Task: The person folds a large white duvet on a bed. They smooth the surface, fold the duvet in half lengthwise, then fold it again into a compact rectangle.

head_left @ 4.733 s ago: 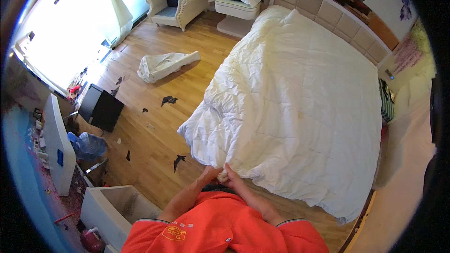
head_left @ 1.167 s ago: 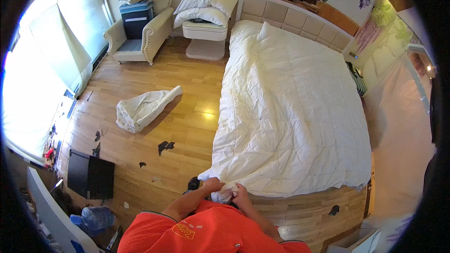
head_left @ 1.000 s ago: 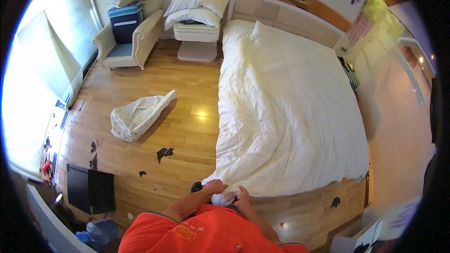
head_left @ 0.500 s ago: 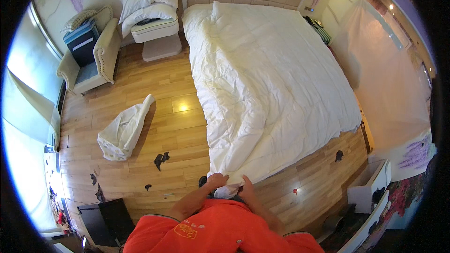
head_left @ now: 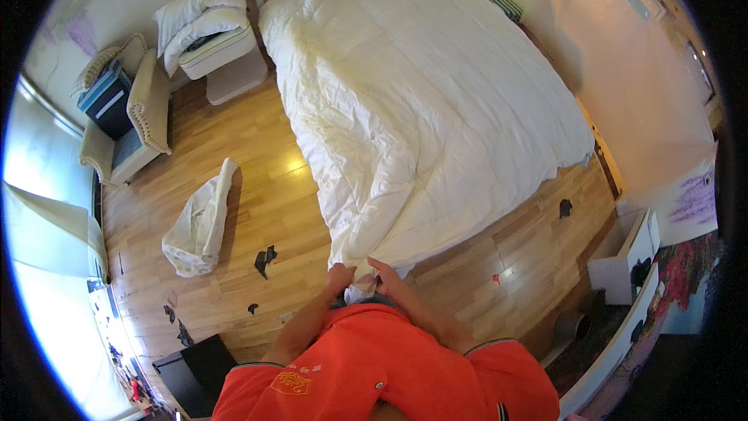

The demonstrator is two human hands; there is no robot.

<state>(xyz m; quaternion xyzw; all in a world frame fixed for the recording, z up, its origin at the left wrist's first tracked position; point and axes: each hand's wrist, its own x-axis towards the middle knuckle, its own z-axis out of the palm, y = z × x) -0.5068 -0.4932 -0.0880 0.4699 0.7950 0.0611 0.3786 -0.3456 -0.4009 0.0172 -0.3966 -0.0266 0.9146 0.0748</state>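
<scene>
A large white duvet covers the bed, smooth on the right and bunched into creases along its left side. Its near left corner reaches past the foot of the bed to my body. My left hand grips the edge of that corner. Close beside it, my right hand is closed on the same corner from the other side. Between the two hands a small flap of white cloth hangs down in front of my red shirt. Part of the fingers is hidden by the folds.
A crumpled white cloth bag lies on the wooden floor at left, near dark scraps. An armchair holding a dark box stands beyond, beside a bedside table piled with pillows. A white drawer sits at right.
Both hands, still on the duvet corner, have risen slightly, drawing it a little farther up and left. The whole view has shifted and tilted with my head.
</scene>
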